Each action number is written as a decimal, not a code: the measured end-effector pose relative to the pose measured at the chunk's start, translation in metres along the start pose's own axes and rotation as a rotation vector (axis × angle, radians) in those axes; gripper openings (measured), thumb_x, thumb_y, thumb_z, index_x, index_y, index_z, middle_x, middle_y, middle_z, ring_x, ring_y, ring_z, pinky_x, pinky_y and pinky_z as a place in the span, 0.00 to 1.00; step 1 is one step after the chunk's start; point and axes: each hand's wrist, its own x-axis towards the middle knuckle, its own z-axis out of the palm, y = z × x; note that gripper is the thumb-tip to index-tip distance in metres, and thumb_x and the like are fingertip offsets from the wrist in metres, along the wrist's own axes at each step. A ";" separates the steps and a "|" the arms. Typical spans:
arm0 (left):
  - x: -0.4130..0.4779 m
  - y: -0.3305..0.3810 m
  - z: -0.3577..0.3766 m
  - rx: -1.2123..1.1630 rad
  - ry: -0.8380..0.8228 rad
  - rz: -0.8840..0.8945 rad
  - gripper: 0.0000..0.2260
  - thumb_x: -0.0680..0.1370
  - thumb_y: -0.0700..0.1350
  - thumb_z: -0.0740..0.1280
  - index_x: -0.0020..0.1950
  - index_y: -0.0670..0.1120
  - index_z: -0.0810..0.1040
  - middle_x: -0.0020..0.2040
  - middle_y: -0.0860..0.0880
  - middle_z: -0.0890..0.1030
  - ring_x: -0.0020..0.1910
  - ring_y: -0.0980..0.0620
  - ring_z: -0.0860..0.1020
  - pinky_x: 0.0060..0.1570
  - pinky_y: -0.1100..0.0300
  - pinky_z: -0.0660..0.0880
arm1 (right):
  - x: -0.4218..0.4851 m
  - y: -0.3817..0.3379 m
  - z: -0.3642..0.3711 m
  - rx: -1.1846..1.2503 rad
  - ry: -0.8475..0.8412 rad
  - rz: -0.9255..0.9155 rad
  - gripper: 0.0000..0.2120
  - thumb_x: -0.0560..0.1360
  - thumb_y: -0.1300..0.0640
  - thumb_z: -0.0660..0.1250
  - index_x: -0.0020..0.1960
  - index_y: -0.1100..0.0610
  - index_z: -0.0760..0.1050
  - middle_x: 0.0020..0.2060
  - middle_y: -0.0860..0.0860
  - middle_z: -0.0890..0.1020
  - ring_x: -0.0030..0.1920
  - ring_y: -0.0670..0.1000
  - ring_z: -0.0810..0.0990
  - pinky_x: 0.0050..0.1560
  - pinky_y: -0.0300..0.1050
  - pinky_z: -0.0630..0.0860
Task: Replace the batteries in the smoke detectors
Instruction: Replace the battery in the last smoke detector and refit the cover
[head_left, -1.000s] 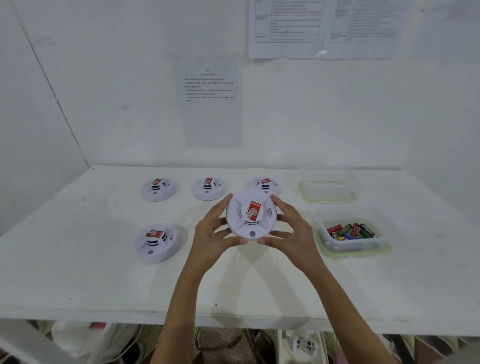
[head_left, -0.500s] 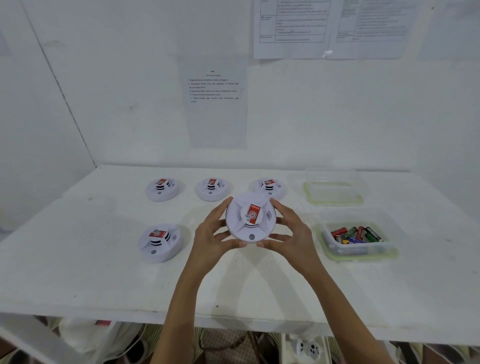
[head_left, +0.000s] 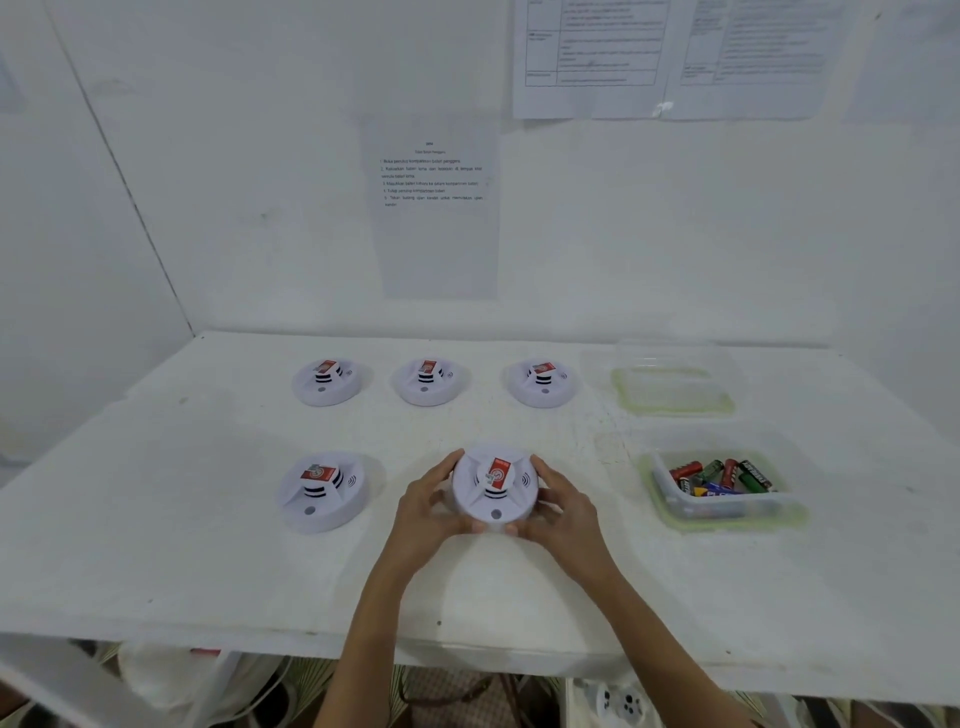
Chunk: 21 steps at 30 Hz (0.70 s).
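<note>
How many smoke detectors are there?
5 smoke detectors: three along the back of the table; one front left; one front centre, held by the left hand and right hand. None looks hidden.

Both hands hold one white smoke detector (head_left: 493, 488) near the table's (head_left: 156, 571) front edge: the left hand (head_left: 431, 512) grips its left side, the right hand (head_left: 563, 512) its right. Another detector (head_left: 322, 491) lies left of it, three detectors (head_left: 430, 382) along the back edge, and a battery container (head_left: 722, 493) near the right edge.

Each smoke detector (head_left: 324, 491) is white, with a red-and-white label (head_left: 318, 473) and black vent stripes. The surface (head_left: 208, 545) is white, faintly specked. By its right edge, the far container (head_left: 672, 402) and near container (head_left: 727, 522) are clear with pale green rims; the batteries (head_left: 722, 478) are red, green, black and blue.
</note>
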 end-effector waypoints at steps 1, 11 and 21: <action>0.001 -0.001 0.000 0.014 -0.004 0.001 0.34 0.61 0.38 0.77 0.66 0.49 0.72 0.59 0.55 0.79 0.55 0.63 0.77 0.52 0.64 0.76 | 0.000 0.002 0.002 -0.024 0.002 -0.002 0.33 0.63 0.71 0.75 0.55 0.42 0.68 0.50 0.40 0.77 0.49 0.40 0.77 0.47 0.29 0.74; 0.009 -0.010 -0.007 0.055 -0.050 -0.040 0.31 0.65 0.32 0.76 0.65 0.48 0.71 0.55 0.54 0.79 0.49 0.67 0.77 0.44 0.73 0.73 | 0.004 0.004 0.009 -0.204 -0.066 -0.059 0.31 0.67 0.67 0.74 0.62 0.51 0.63 0.52 0.37 0.70 0.49 0.25 0.70 0.49 0.18 0.63; 0.007 -0.006 -0.006 0.047 -0.069 0.009 0.29 0.65 0.34 0.76 0.62 0.50 0.72 0.53 0.58 0.78 0.48 0.71 0.77 0.44 0.75 0.72 | 0.005 0.013 0.010 -0.335 -0.058 -0.087 0.32 0.67 0.63 0.74 0.68 0.59 0.65 0.59 0.42 0.68 0.57 0.37 0.67 0.53 0.16 0.58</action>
